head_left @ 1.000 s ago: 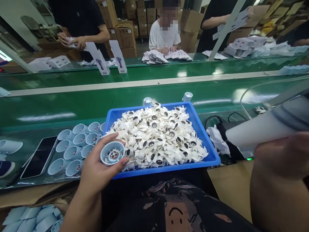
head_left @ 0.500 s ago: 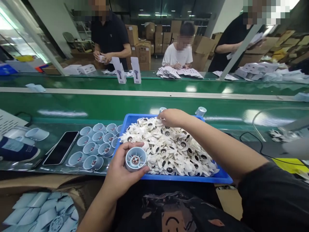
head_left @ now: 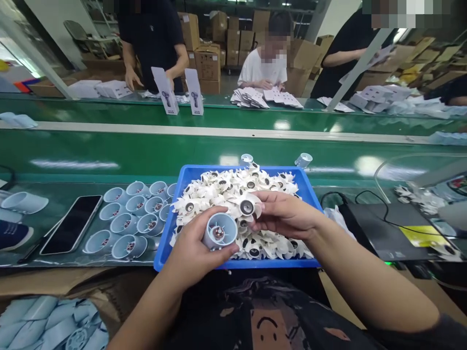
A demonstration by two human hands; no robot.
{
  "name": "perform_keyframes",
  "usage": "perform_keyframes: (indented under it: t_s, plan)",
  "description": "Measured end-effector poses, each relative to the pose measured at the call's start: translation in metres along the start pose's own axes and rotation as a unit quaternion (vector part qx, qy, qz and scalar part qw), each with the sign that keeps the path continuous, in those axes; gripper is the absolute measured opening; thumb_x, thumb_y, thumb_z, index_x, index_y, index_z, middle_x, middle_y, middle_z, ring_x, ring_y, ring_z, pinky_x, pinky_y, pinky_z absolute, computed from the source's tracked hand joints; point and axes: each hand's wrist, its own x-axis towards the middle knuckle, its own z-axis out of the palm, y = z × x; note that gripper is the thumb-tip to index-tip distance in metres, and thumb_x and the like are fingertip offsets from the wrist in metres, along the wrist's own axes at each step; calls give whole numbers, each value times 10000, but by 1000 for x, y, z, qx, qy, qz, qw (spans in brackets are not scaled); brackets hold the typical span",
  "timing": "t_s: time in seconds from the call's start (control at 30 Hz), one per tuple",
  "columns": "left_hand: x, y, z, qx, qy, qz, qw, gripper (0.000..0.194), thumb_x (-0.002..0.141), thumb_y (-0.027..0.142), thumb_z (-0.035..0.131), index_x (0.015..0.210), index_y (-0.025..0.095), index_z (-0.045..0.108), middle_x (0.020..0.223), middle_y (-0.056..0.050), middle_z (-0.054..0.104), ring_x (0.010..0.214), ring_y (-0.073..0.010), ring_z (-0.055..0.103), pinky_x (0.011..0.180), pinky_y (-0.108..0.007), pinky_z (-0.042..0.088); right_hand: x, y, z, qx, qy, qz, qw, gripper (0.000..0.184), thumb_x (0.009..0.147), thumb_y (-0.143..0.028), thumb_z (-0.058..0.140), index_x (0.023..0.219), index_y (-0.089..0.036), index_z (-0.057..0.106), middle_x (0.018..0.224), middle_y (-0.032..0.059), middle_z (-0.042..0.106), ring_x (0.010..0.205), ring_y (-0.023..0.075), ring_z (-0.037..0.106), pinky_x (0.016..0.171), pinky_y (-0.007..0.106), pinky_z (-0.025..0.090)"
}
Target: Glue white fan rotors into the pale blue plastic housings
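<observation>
My left hand point(head_left: 199, 245) is closed around a light blue fan housing point(head_left: 221, 230), its open end facing me, with a copper motor coil visible inside. Between the fingers of my right hand point(head_left: 280, 214) is a white fan blade point(head_left: 247, 206) with a dark round hub, held just right of the housing and apart from it. Both hands are over a blue tray point(head_left: 312, 189) heaped with white fan blades point(head_left: 215, 182). Left of the tray, several more blue housings point(head_left: 129, 245) with coils inside stand in rows.
A phone point(head_left: 71, 224) lies left of the housings. Two blue housings point(head_left: 303, 160) sit beyond the tray on the green belt point(head_left: 164, 150). A box of blue shells point(head_left: 47, 321) is at lower left. Cables cross a dark device point(head_left: 379, 228) at right. Three people work opposite, near white cartons point(head_left: 194, 92).
My right hand has come back from the far side of the tray towards the housing, now with a fan blade in its fingers. My left hand still holds the housing, tilted a little differently.
</observation>
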Motion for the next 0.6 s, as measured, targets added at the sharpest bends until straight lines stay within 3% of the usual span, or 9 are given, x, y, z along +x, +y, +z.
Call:
perform_keyframes:
  t_s: [0.13, 0.27, 0.4, 0.5, 0.6]
  plan:
    - [9, 8, 13, 79, -12, 107, 991, 442, 753, 292, 770, 1180, 239, 666, 1115, -71, 744, 1001, -264, 715, 907, -420, 583, -14, 8, 11, 29, 25, -18, 999, 459, 876, -610, 605, 1035, -189, 514, 814, 33, 606, 712, 137, 626, 697, 290, 580]
    - [6, 11, 20, 169, -3, 190, 967, 440, 827, 225, 706, 1248, 207, 575, 1137, -89, 725, 1029, -249, 700, 894, -389, 585, -24, -5, 22, -85, 92, -83, 989, 252, 890, -334, 675, 1095, -192, 642, 984, 56, 637, 842, 155, 603, 801, 324, 525]
    - [4, 14, 21, 231, 26, 268, 935, 322, 870, 172, 619, 1179, 199, 535, 1083, -89, 711, 1014, -242, 684, 919, -385, 573, -24, -19, 37, -257, 134, -160, 944, 164, 848, -98, 739, 975, -197, 765, 949, 49, 564, 858, 168, 531, 806, 335, 432]
    - [2, 17, 22, 249, 82, 288, 921, 315, 883, 177, 593, 1185, 213, 509, 1063, -78, 700, 1006, -241, 682, 950, -400, 565, -13, -21, 45, -359, 139, -219, 896, 133, 808, -89, 823, 902, -169, 773, 879, 28, 495, 779, 138, 507, 697, 274, 416]
    - [-1, 19, 25, 252, 114, 272, 922, 345, 878, 173, 599, 1203, 233, 502, 1086, -73, 691, 1023, -248, 684, 946, -410, 571, -3, -20, 45, -385, 146, -233, 881, 111, 803, -125, 852, 861, -172, 770, 862, 22, 497, 749, 131, 526, 670, 263, 442]
